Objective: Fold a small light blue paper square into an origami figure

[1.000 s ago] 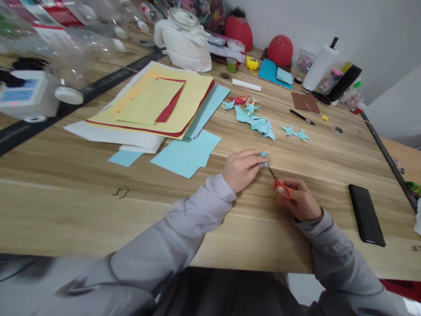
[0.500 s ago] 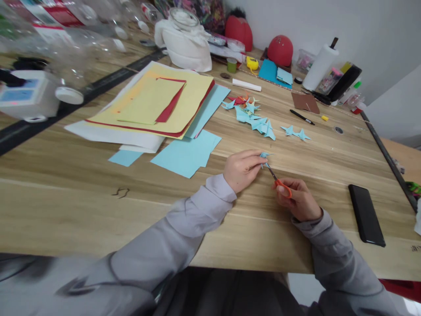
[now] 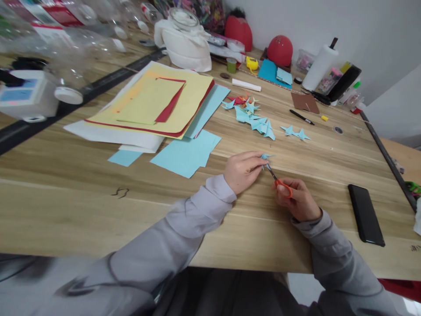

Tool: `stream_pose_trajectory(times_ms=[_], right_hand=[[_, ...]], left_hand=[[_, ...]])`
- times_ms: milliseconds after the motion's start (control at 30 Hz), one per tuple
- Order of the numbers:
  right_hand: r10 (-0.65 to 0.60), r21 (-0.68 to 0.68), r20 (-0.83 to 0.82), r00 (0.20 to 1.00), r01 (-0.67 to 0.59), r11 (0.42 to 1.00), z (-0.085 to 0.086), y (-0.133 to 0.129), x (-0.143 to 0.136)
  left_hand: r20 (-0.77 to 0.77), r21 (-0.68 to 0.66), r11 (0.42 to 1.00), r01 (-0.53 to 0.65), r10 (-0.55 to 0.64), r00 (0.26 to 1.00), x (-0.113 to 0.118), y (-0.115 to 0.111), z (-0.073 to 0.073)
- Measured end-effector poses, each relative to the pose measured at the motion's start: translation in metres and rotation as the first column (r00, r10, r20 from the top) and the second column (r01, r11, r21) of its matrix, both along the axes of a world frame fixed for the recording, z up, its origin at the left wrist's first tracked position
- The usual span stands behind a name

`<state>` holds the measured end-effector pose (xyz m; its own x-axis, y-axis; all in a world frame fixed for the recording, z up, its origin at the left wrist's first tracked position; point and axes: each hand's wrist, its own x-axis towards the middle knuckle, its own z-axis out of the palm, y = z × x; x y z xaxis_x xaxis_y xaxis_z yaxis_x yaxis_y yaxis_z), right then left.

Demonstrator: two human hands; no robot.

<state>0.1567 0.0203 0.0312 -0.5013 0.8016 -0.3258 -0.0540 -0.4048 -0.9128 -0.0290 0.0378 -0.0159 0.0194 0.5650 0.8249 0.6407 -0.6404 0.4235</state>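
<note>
My left hand (image 3: 244, 172) pinches a small folded blue paper piece (image 3: 267, 156) between thumb and fingers, just above the wooden table. In my right hand (image 3: 297, 199) are scissors (image 3: 283, 188) with orange handles, fingers wrapped round the loops. Their dark blades point up and left and reach the blue piece at its lower side; whether the blades are parted is too small to tell. Beyond my hands lie two small folded blue pieces (image 3: 295, 132) and a cluster of folded blue paper pieces (image 3: 259, 125), with red and orange ones behind it.
Yellow, red and white sheets (image 3: 144, 101) are stacked at the left, with loose blue paper (image 3: 187, 153) in front. A black phone (image 3: 366, 215) lies right of my right hand. Farther back are a black pen (image 3: 301, 117), brown paper (image 3: 305, 102) and a paper roll (image 3: 320, 68).
The blue piece in my left hand has shifted very slightly to the right and down. Both hands keep nearly the same place and the same hold.
</note>
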Motion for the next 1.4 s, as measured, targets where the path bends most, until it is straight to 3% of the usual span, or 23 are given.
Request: stream_pose_trajectory(times_ms=[1400], right_hand=[[0.005,0.005,-0.038,0.999,-0.005,1.000,-0.0015,-0.0009,0.0007]], left_hand=[[0.006,0.028,0.999,-0.017,0.017,1.000,0.0024,-0.0012,0.0010]])
